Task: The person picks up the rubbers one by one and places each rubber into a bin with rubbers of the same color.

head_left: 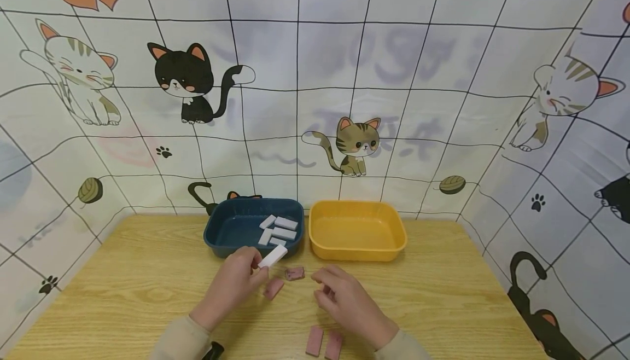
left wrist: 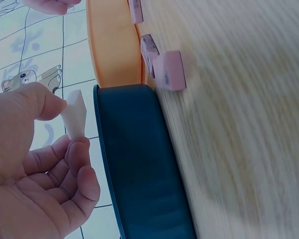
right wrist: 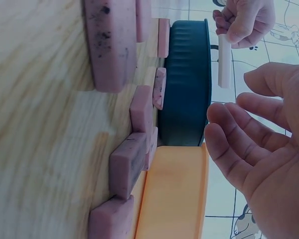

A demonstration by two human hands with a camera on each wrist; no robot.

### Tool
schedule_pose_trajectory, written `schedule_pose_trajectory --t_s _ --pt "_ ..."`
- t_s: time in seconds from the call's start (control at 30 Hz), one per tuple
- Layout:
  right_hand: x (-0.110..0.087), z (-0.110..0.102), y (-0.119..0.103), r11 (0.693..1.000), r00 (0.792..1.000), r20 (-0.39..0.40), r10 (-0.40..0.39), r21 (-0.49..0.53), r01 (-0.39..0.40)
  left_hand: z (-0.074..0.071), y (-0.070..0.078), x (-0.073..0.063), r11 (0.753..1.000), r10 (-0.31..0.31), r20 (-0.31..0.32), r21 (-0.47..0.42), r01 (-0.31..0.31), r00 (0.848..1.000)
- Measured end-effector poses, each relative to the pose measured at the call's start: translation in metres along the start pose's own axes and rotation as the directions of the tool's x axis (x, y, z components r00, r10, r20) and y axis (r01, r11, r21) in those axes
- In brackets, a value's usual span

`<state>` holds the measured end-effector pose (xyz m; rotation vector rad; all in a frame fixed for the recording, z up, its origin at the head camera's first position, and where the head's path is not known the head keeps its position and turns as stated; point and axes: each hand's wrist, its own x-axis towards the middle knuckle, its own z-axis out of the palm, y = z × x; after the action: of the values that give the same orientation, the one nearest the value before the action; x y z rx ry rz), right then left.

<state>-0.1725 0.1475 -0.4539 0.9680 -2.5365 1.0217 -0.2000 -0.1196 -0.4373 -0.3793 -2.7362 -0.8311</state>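
My left hand [head_left: 235,277] pinches one end of a white block [head_left: 273,256] between thumb and fingers. The block's far end points toward the dark blue tray [head_left: 216,234], overlapping its front edge in the head view. Inside that tray lie several more white blocks [head_left: 284,233]. My right hand [head_left: 350,304] is held over the table with loosely bent fingers, and nothing shows between them in the right wrist view. Two pink blocks, one speckled dark [head_left: 295,273] and one plainer [head_left: 273,289], lie on the table between the hands.
A yellow tray [head_left: 356,256] stands right of the blue one on the wooden table [head_left: 433,305]. Near the front lie more pink blocks [head_left: 314,341]; several show in the right wrist view. A cat-patterned cloth [head_left: 275,114] rises behind the trays and along both sides.
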Motion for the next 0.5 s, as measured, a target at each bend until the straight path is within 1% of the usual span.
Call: schedule_pose_trajectory --t_s 0.1,0.23,0.5 --pt "0.003 0.0 -0.001 1.0 1.0 0.004 0.004 -0.005 -0.004 -0.002 -0.002 0.002 1.0 -0.018 0.006 0.005 0.018 1.0" --pt "0.008 0.0 -0.002 1.0 1.0 0.009 0.006 -0.01 -0.006 -0.004 -0.005 0.005 1.0 -0.022 -0.001 0.011 0.022 1.0" --pt "0.017 -0.003 -0.006 0.998 0.998 0.042 0.055 -0.002 -0.055 -0.006 -0.011 0.011 0.999 -0.037 -0.014 0.011 0.037 0.999"
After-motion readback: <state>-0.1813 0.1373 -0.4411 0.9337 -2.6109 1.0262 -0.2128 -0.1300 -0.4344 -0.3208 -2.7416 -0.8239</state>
